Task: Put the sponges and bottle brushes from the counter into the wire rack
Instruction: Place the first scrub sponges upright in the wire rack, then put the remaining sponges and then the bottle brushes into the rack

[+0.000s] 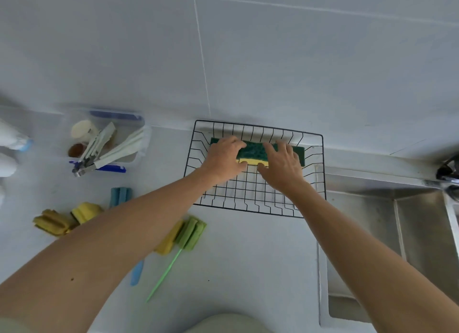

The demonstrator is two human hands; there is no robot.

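A black wire rack (320, 158) stands on the white counter against the wall. Green-topped yellow sponges (254, 152) lie along its back side. My left hand (223, 161) and my right hand (283, 168) both rest on them, fingers spread over the green tops and thumbs at the yellow front edge. Left of the rack, foam bottle brushes lie on the counter: a green one (192, 233) with a thin green handle, a yellow one (170, 240), a blue one (120, 196), a bright yellow one (85, 211) and an olive one (53, 223). My left forearm hides their handles.
A clear plastic box (116, 124) with utensils and small items sits at the back left. A steel sink (387, 235) lies right of the rack, with a faucet (447, 173) above it. White objects (10, 143) stand at the far left edge.
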